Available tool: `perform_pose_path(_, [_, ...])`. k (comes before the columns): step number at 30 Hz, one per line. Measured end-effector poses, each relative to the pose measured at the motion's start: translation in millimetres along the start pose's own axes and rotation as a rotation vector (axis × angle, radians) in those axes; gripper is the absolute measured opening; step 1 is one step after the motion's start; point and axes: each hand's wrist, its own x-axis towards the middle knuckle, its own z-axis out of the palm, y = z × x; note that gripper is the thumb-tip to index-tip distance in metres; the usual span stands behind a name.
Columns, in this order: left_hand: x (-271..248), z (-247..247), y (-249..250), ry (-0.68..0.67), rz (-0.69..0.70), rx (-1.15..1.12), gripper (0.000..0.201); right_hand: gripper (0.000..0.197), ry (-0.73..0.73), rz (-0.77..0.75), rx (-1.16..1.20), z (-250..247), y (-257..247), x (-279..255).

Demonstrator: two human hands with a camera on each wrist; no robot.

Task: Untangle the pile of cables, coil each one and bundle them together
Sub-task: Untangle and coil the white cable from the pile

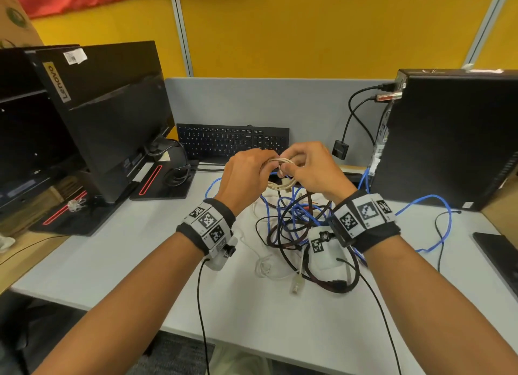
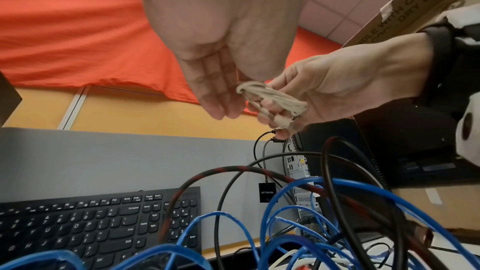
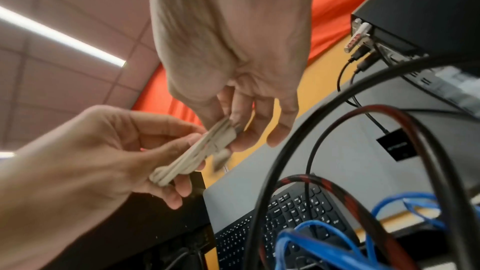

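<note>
A small coil of beige cable (image 1: 281,177) hangs above the desk between my two hands. My left hand (image 1: 265,167) grips one end of the coil (image 3: 182,163) with curled fingers. My right hand (image 1: 290,170) pinches the other end (image 2: 280,100) with its thumb and fingers. Below the hands, a tangled pile (image 1: 297,223) lies on the grey table (image 1: 117,262). The pile holds a blue network cable (image 1: 433,200), a black cable, a red-and-black braided cable (image 1: 330,286) and a thin white cable (image 1: 263,268). A pale plug (image 1: 296,285) lies at the pile's near edge.
A black keyboard (image 1: 232,141) lies behind the hands, against the grey divider. A black monitor (image 1: 112,116) stands at the left and a black PC tower (image 1: 454,139) at the right, with a small adapter (image 1: 340,149) dangling from it. A dark flat device (image 1: 501,252) sits at the right edge.
</note>
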Motion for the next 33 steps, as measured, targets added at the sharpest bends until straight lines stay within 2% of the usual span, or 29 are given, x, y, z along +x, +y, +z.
perform_pose_path(4, [-1,2,0,-0.019,-0.051,0.025,0.019,0.033,-0.086,0.094,0.366,0,1,-4])
perform_pose_path(8, [2,1,1,-0.006,-0.155,-0.110,0.020,0.030,-0.159,0.102,0.633,-1,4,-5])
perform_pose_path(14, [5,-1,-1,-0.099,-0.336,-0.441,0.021,0.025,-0.204,0.008,0.679,-1,10,-7])
perform_pose_path(18, [1,-3,-7,-0.168,-0.404,-0.687,0.025,0.035,-0.268,0.064,0.789,-4,12,-6])
perform_pose_path(20, [-1,-2,-10,-0.171,-0.415,-0.728,0.025,0.037,-0.264,0.082,0.775,-2,15,-6])
perform_pose_path(23, [-5,-1,-13,-0.135,-0.426,-0.722,0.022,0.027,-0.142,0.080,0.656,5,18,-7])
perform_pose_path(26, [-10,-1,-14,-0.165,-0.338,-0.590,0.022,0.014,0.040,0.126,0.656,11,19,-6])
perform_pose_path(28, [-12,-2,-15,-0.194,-0.297,-0.492,0.021,0.009,0.109,0.158,0.646,14,17,-5])
perform_pose_path(30, [-11,-5,-17,-0.203,-0.299,-0.447,0.019,0.005,0.124,0.186,0.609,18,14,-4])
perform_pose_path(33, [-13,-10,-20,-0.220,-0.266,-0.317,0.017,0.009,0.044,0.248,0.592,23,7,-1])
